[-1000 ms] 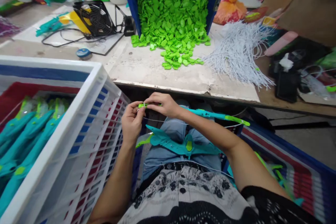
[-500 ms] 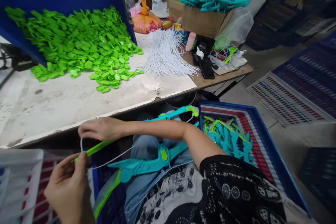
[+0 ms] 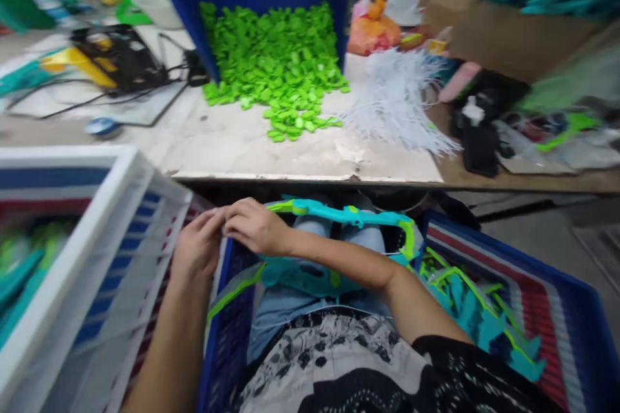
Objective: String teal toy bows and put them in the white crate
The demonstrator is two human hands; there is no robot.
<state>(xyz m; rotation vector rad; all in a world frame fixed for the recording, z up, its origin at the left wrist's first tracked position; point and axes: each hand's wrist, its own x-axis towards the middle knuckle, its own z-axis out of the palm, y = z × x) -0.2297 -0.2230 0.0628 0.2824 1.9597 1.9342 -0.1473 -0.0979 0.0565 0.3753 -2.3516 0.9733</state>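
White crate: 9 o'clock [image 3: 126, 156], wall just beside the left forearm. Teal and green parts inside, blurred.
Left hand: 8 o'clock [image 3: 196, 248]. Grip closed in a pinch, most likely on the upper bow's left end; the end itself is hidden.
Right hand: 8 o'clock, nearer centre [image 3: 259, 227]. Fingers drawn shut against the left's; cannot tell if string is in them.
Lower bow: 6 o'clock, across the lap [image 3: 290, 274], its green limb toward 7.
Green pieces: heaped toward 12 on the tabletop [image 3: 227, 145].
Upper bow: from the hands toward 4 o'clock [image 3: 371, 216], green right end bent down.
Strings: white bundle, 2 o'clock [image 3: 394, 103].
Blue crate: 4 o'clock [image 3: 576, 290], teal and green parts in it.
Risk: narrow end could twist or slip if the pinch loosens under pull. Slack string could snag on the lower bow, lying close below. A leftward jerk could knock knuckles on the white crate.
Change: half a second back, hands apart, string looped between; now fingertips meet, loop out of sight. View has swung left.
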